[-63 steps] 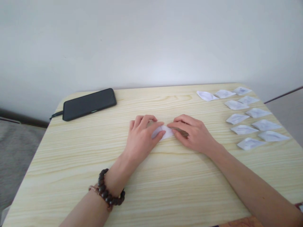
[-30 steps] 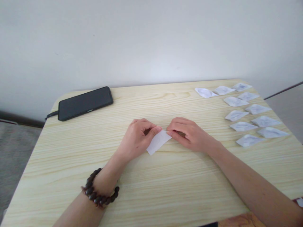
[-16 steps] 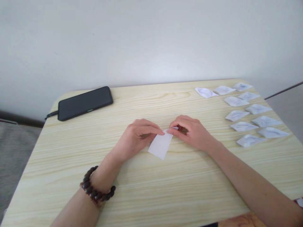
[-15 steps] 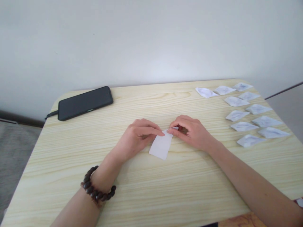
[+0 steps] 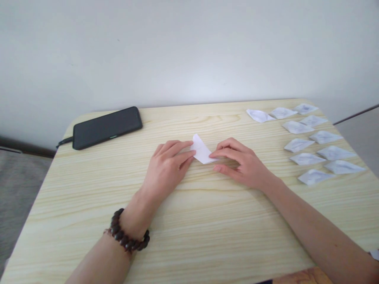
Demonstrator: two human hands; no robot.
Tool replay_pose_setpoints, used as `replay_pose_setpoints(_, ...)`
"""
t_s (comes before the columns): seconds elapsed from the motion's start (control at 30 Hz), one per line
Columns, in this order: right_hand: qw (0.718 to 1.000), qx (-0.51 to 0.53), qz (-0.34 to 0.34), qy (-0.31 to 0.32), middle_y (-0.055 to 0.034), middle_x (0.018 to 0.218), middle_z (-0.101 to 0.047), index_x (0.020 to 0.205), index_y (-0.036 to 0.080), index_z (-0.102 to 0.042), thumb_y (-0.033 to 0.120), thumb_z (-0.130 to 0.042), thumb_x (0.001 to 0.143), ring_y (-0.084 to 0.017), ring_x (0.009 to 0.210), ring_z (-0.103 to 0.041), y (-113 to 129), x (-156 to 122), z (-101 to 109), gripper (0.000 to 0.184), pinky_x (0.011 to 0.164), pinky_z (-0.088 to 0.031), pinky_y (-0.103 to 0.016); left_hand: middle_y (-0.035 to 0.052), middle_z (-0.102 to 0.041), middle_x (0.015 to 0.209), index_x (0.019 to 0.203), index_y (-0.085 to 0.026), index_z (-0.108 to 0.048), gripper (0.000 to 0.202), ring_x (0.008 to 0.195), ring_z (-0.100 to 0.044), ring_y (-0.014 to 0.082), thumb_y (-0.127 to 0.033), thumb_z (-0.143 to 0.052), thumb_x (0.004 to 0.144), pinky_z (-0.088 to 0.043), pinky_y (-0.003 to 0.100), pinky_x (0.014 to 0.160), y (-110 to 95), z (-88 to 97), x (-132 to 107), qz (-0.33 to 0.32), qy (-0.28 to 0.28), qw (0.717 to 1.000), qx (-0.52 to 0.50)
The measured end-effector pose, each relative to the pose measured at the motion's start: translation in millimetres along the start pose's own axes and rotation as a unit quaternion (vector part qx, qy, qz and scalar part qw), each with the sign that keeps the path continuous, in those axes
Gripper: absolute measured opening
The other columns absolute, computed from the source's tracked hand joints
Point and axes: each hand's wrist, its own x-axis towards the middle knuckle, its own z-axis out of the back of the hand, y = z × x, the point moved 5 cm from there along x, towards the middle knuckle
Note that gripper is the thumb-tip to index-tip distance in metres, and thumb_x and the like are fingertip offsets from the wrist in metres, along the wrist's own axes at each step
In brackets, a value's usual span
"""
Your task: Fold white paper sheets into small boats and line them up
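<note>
A small folded piece of white paper [image 5: 202, 150] lies on the wooden table between my two hands. My left hand [image 5: 170, 163] rests its outstretched fingertips on the paper's left side; a dark beaded bracelet [image 5: 126, 236] circles that wrist. At the paper's right corner, my right hand [image 5: 238, 162] touches with its index fingertip, while the thumb stands apart from the other fingers. The paper has an angular shape with a point at the top and a visible crease.
Several folded white paper boats [image 5: 297, 144] sit in rows on the right side of the table [image 5: 189, 236]. A black phone [image 5: 108, 127] with a cable plugged in lies at the back left. Behind the table rises a white wall [image 5: 189, 51].
The paper was a longer strip pinched at its top by both hands. Now it has been turned, is folded into a shorter angular shape and lies flatter, with the fingers spread on it.
</note>
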Motion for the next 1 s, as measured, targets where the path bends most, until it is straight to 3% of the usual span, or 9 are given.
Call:
replay_pose_setpoints(0.2,0.999,-0.042,0.019,-0.028,-0.0061,0.094,-0.062,0.095,0.020,-0.073,0.023,-0.061,0.091,-0.015,0.082,-0.058,1.2,1.0,0.3,0.013,0.073,-0.049,-0.030,0.0051,-0.069,0.123,0.109,-0.016,-0.070,0.023,0.119,-0.060,0.0259,-0.024,-0.055,0.094,-0.050,0.041,0.093,-10.1,-3.1,-0.2,-0.039,0.041,0.998,0.030)
replay_pose_setpoints(0.4,0.994,-0.067,-0.066,-0.061,-0.0059,0.090,-0.059,0.090,0.018,-0.071,0.026,-0.059,0.091,-0.016,0.080,-0.058,-11.9,0.4,6.1,0.015,0.073,-0.049,-0.032,0.0055,-0.058,0.138,0.124,-0.024,-0.063,0.031,0.131,-0.051,0.0282,-0.024,-0.049,0.097,-0.046,0.048,0.102,-15.7,-6.0,-1.6,-0.049,0.115,0.991,0.038)
replay_pose_setpoints(0.57,0.983,-0.056,-0.152,-0.087,-0.0050,0.092,-0.056,0.083,0.019,-0.066,0.031,-0.061,0.089,-0.017,0.080,-0.059,-20.5,-0.2,5.6,0.015,0.075,-0.050,-0.034,0.0078,-0.059,0.136,0.123,-0.023,-0.064,0.031,0.132,-0.049,0.0286,-0.022,-0.049,0.096,-0.044,0.050,0.105,-21.9,-5.6,-1.9,-0.069,0.115,0.990,0.034)
replay_pose_setpoints(0.83,0.978,-0.068,-0.172,-0.099,-0.0076,0.097,-0.054,0.081,0.018,-0.062,0.034,-0.065,0.086,-0.021,0.093,-0.058,-24.0,0.3,4.5,0.017,0.079,-0.050,-0.037,0.0127,-0.062,0.127,0.127,-0.018,-0.061,0.034,0.128,-0.053,0.0299,-0.018,-0.048,0.096,-0.046,0.049,0.104,-27.3,-6.9,-0.9,-0.073,0.122,0.989,0.032)
replay_pose_setpoints(1.0,0.976,-0.077,-0.177,-0.097,-0.0065,0.096,-0.056,0.082,0.019,-0.063,0.033,-0.066,0.086,-0.021,0.091,-0.059,-24.1,1.4,4.9,0.015,0.079,-0.050,-0.037,0.0138,-0.060,0.129,0.132,-0.025,-0.058,0.036,0.129,-0.052,0.0323,-0.032,-0.049,0.097,-0.045,0.052,0.105,-30.4,-8.1,-0.4,-0.071,0.137,0.987,0.045)
